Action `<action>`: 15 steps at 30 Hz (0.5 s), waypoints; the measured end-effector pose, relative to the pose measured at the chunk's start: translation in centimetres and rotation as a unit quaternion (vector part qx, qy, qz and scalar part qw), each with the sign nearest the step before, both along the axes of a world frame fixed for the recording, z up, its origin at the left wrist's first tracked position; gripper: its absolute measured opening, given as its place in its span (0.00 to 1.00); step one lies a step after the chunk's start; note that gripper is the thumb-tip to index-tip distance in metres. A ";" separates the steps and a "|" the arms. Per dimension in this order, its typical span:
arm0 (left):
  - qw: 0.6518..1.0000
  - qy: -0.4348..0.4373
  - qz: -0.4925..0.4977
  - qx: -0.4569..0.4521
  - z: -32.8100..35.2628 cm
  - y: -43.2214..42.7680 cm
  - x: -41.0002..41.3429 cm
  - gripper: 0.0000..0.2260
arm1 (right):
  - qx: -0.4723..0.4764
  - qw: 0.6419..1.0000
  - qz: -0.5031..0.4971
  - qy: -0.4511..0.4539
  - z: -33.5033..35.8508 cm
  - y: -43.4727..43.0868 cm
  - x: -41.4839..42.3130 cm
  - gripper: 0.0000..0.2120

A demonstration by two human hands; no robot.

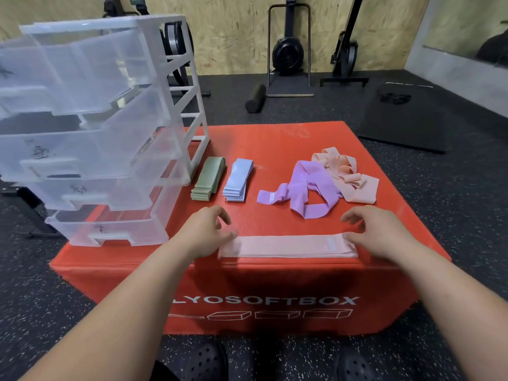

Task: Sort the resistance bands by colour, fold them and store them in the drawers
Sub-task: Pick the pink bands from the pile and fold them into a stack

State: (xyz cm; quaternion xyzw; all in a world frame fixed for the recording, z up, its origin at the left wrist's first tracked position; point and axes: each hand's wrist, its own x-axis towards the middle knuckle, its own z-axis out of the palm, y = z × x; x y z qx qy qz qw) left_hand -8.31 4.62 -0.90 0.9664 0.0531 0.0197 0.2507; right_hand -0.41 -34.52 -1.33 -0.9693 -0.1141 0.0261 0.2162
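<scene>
Partly hidden pink band (286, 247) ends; hands (204, 233) (378, 233) perhaps pinching.

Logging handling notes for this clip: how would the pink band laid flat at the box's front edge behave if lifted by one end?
The pink band probably droops: the purple bands nearby lie crumpled. Likely light, being thin fabric. Unlikely to roll, lying flat on the red box.
</scene>
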 end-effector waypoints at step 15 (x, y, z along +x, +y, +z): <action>0.985 0.036 -0.156 0.060 -0.1 0.3 -0.6 0.29 | -0.077 0.984 0.159 0.036 0.6 -1.1 0.2 0.28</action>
